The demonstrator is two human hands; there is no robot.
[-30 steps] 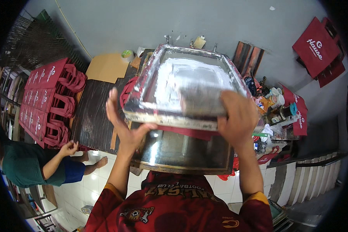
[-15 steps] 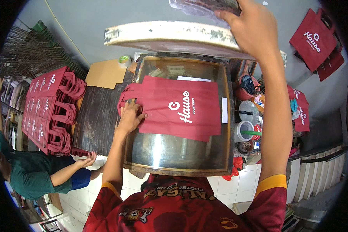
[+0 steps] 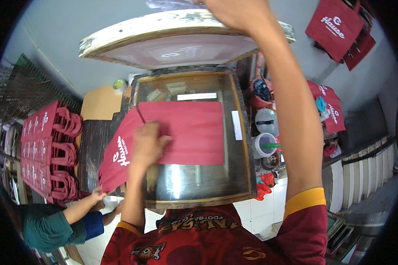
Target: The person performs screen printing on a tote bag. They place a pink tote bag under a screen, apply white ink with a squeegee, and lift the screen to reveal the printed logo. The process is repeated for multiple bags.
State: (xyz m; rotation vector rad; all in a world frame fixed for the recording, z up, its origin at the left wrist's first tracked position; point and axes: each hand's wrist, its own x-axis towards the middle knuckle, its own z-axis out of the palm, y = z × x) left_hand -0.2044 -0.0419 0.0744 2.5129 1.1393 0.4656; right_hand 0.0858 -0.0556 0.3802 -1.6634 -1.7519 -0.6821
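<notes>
My left hand, smeared by motion, is over the left end of a plain-faced maroon cloth bag on the glass-topped table. Beside it, a maroon bag with white print hangs tilted off the left side, a co-worker's hand at its lower corner. At the upper edge my right hand reaches over the raised printing screen. Its fingers are partly cut off, closed around a plastic-wrapped bar that shows only a pale strip.
Stacked printed bags lie at the left, near a cardboard sheet and tape roll. Right of the glass stand a white tub with a green stick and a clear lidded container. Printed bags hang on the wall.
The printed bag has moved left off the glass and turned, uncovering a plain bag beneath. The co-worker's hand has come to its corner. My view has shifted; the screen stays raised.
</notes>
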